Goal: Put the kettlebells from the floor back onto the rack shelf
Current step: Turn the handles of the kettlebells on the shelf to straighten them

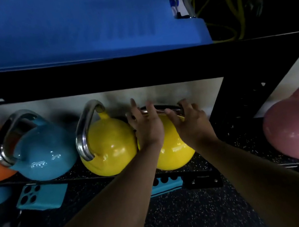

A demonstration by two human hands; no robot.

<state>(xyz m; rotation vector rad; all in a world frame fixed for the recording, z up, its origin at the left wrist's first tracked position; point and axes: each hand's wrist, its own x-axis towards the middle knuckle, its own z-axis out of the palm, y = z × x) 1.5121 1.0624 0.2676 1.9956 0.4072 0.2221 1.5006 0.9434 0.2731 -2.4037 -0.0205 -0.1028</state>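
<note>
dim rm – speckled blk floor [191,215] (rubber), pale wall [161,93]

Both bare forearms reach forward side by side. The left hand [147,125] has its fingers spread and extended, palm down. The right hand [189,120] curls loosely, fingers bent, just beside the left.

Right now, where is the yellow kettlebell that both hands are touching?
In the head view, the yellow kettlebell sits on the rack shelf, right of centre, between a second yellow kettlebell and the pink kettlebell.
</note>
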